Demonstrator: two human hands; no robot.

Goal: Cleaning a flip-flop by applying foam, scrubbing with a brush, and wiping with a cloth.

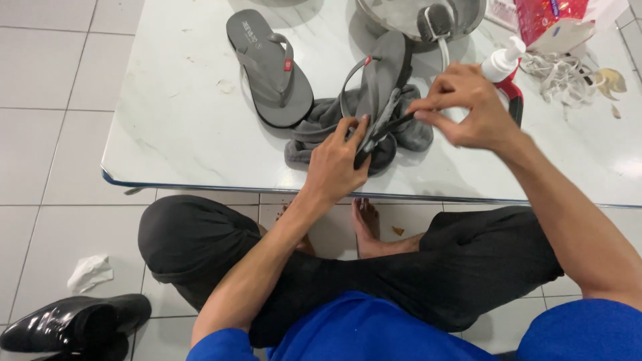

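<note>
A grey flip-flop (381, 80) stands on its edge on a crumpled grey cloth (317, 127) on the white marble table (180, 127). My left hand (338, 164) grips the flip-flop's near end. Pinched in the fingers of my right hand (465, 107) is the flip-flop's dark strap, pulled out to the right. A second grey flip-flop (267, 63) lies flat, sole down, to the left of the cloth.
At the table's far edge sit a metal bowl (468, 17) with a brush (435, 23), a white pump bottle (501, 63), a red packet (548, 17) and tangled white cord (558, 77). Black shoes (73, 324) and crumpled tissue (90, 271) lie on the tiled floor.
</note>
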